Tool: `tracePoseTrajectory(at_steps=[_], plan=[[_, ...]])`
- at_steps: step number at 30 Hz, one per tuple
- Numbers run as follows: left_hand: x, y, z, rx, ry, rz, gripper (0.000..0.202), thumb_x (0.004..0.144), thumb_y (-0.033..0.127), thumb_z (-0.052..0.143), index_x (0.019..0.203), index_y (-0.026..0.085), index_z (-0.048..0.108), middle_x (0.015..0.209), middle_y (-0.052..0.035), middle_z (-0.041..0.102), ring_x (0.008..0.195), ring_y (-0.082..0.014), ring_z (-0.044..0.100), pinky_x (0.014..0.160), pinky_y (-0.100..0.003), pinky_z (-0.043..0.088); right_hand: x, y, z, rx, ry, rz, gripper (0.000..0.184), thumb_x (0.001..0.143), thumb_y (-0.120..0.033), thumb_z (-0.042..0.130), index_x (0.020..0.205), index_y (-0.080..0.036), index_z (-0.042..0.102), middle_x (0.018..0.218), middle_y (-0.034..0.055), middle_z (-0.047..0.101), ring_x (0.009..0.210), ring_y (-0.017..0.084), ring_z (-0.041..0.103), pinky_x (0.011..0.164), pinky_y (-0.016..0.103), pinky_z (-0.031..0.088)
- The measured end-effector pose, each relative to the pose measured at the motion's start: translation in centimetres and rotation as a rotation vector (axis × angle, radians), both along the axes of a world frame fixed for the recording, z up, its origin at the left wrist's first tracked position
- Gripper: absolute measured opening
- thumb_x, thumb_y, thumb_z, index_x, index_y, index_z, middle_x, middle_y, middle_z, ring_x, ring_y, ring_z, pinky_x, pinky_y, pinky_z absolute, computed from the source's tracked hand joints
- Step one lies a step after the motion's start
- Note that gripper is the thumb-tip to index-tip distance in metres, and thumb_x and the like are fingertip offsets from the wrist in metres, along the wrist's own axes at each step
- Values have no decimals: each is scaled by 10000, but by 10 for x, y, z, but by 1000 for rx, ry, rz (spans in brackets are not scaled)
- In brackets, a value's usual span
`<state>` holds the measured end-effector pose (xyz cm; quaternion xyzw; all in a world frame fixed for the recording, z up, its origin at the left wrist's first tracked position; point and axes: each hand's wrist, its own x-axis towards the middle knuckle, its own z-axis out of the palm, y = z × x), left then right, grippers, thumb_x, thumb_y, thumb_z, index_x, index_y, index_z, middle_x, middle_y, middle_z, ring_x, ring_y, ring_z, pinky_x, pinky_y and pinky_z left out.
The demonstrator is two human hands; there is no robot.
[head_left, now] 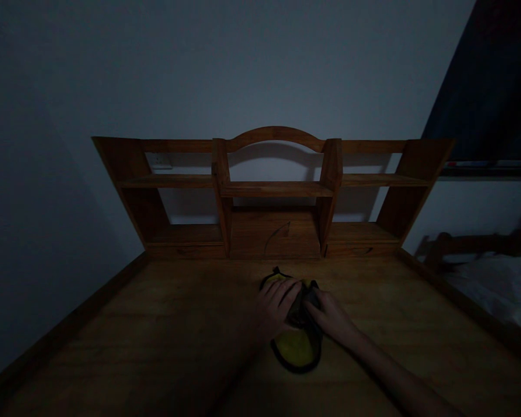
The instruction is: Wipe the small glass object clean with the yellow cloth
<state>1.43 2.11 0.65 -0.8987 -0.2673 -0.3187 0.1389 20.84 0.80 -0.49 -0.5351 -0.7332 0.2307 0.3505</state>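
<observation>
On the wooden desk lies a yellow pouch-like item with black edging (296,349), its rounded flap spread toward me. My left hand (278,307) is closed over its left and far part, with the fingers bent across it. From the right, my right hand (329,315) pinches a dark grey piece (312,299) at the item's middle. Between the hands is a dark, shiny part (297,315), too dim to make out. My fingers hide much of the item's centre.
A wooden shelf unit (276,189) with several compartments stands along the desk's (178,336) back edge, against the wall. Raised rims run along both desk sides. A wall socket (160,161) shows behind the left shelf. Right of the desk lies pale cloth (499,286). The room is dim.
</observation>
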Motion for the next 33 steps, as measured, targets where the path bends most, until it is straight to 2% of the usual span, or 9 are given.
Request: tracePoseTrajectory(at_steps=[3, 6, 12, 17, 21, 28, 33], plan=[[2, 2, -6, 5, -27, 17, 809, 745, 642, 526, 1332, 110, 364, 1261, -166, 528, 1136, -286, 513, 972, -438, 389, 0, 2, 0, -118, 134, 30, 145, 708, -186, 547, 835, -150, 608, 767, 23, 659, 718, 184, 595, 627, 247, 456], [2, 4, -8, 10, -26, 13, 828, 730, 656, 533, 1330, 110, 368, 1260, -165, 529, 1149, -284, 504, 982, -433, 380, 1, 2, -1, -166, 154, 47, 143, 699, -178, 547, 822, -138, 609, 761, 15, 651, 721, 185, 591, 625, 247, 455], [-1, 1, 1, 10, 62, -12, 812, 759, 638, 507, 1360, 124, 321, 1296, -158, 504, 1152, -264, 507, 961, -398, 396, -2, 0, -2, -19, 49, 34, 159, 812, -259, 495, 824, -149, 609, 759, 39, 674, 679, 179, 611, 606, 243, 433], [0, 0, 0, -31, 12, 12, 842, 725, 650, 542, 1351, 125, 337, 1279, -155, 518, 1144, -264, 511, 955, -400, 409, 0, -1, -2, 76, -137, -34, 236, 857, -281, 446, 763, -159, 625, 713, 78, 686, 634, 197, 637, 561, 244, 399], [1, 0, -2, -65, -34, 15, 856, 710, 665, 548, 1339, 117, 357, 1259, -153, 534, 1130, -270, 518, 963, -408, 407, 3, 0, -1, 102, -250, -29, 314, 879, -293, 408, 702, -170, 636, 661, 78, 684, 582, 197, 637, 524, 243, 367], [4, 0, -2, -89, -55, 52, 819, 731, 642, 542, 1340, 127, 357, 1261, -152, 533, 1119, -288, 524, 978, -435, 383, 1, 1, -3, 68, -135, -41, 209, 835, -267, 448, 781, -157, 618, 730, 74, 686, 645, 198, 635, 579, 250, 420], [5, 1, -6, -99, -56, 66, 815, 725, 626, 562, 1343, 136, 356, 1273, -141, 524, 1134, -284, 512, 993, -425, 369, -2, 3, -1, -17, -10, -61, 117, 751, -239, 521, 746, -155, 602, 692, 40, 657, 631, 182, 603, 562, 239, 428]])
